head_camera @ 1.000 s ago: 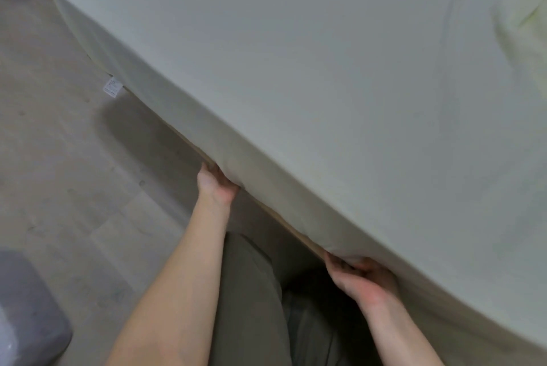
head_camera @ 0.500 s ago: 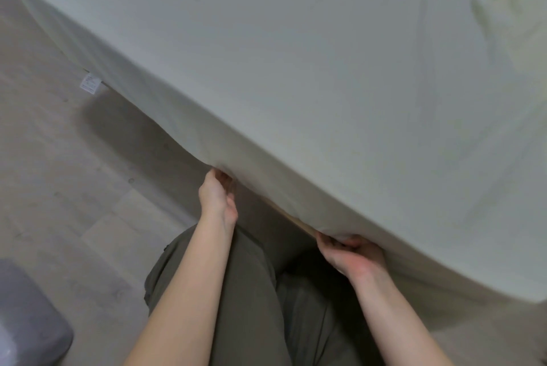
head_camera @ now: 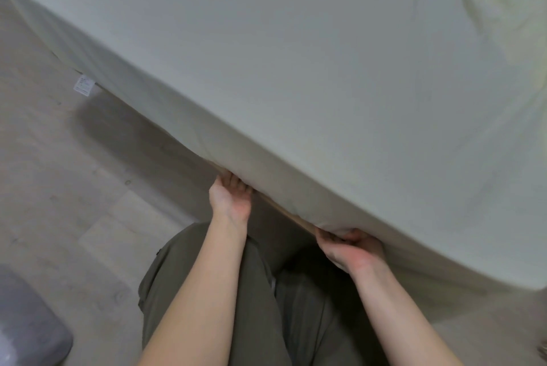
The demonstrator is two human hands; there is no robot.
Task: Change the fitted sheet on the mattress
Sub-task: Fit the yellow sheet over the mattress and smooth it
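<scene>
A pale cream fitted sheet (head_camera: 296,69) covers the mattress, stretched smooth over its top and down its near side. My left hand (head_camera: 231,203) is at the sheet's lower hem, fingers pushed under the mattress edge. My right hand (head_camera: 350,248) grips a bunched bit of the hem further right along the same edge, fingers curled around it. A thin strip of the wooden bed frame (head_camera: 284,214) shows between my hands. The fingertips of both hands are hidden under the fabric.
Light wood-look floor (head_camera: 59,173) lies to the left. A white care label (head_camera: 84,88) hangs from the hem at the left. A grey padded object (head_camera: 26,327) sits at the bottom left. My legs in olive trousers (head_camera: 213,291) are below.
The view has shifted so the mattress fills more of the frame. My left hand has moved right along the hem, closer to my right hand, which keeps its hold on the hem.
</scene>
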